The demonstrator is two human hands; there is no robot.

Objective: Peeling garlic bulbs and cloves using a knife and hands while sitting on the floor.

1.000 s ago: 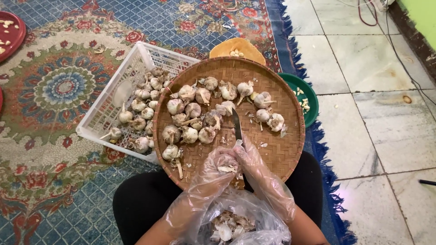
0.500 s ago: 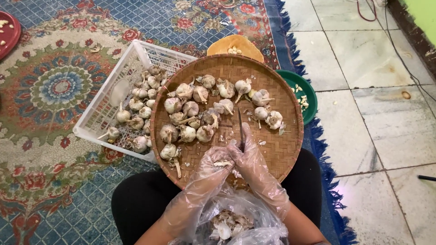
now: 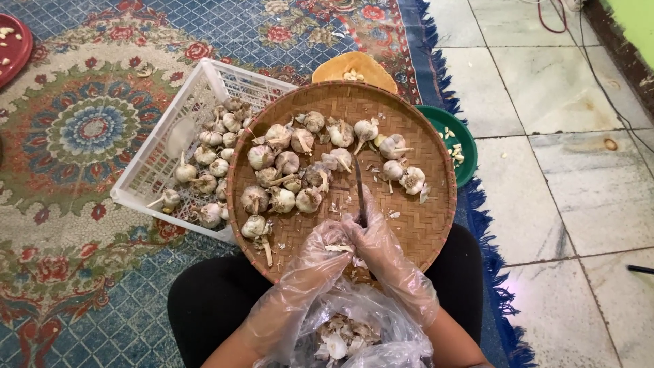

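Head view. The person sits on a patterned blue and red carpet (image 3: pixel 88 129) with a round woven bamboo tray (image 3: pixel 422 225) resting over the lap. Both hands wear loose clear plastic gloves.

The right hand (image 3: pixel 381 235) is closed around the handle of a small dark-bladed knife (image 3: pixel 359 194); the blade points away from the body, toward the heap on the tray. The left hand (image 3: pixel 320 249) sits just beside the right, touching it, fingers curled in and pinching a small pale piece of garlic (image 3: pixel 338 248) at the fingertips. How much of that piece is clove and how much is skin cannot be told.

A heap of whole garlic bulbs with dry stems (image 3: pixel 293 163) covers the far and left part of the tray; loose flakes of skin lie on the near weave.

Below the hands, between the knees, lies a crumpled clear plastic bag holding pale garlic skins and scraps (image 3: pixel 344 337).

Left of the tray, partly under its rim, stands a white plastic lattice crate (image 3: pixel 170 136) with more bulbs. Beyond the tray is an orange-yellow bowl (image 3: pixel 354 68); to its right, a green bowl (image 3: pixel 463 140) holding a few peeled cloves. The pale tiled floor (image 3: pixel 565 177) lies right of the carpet.
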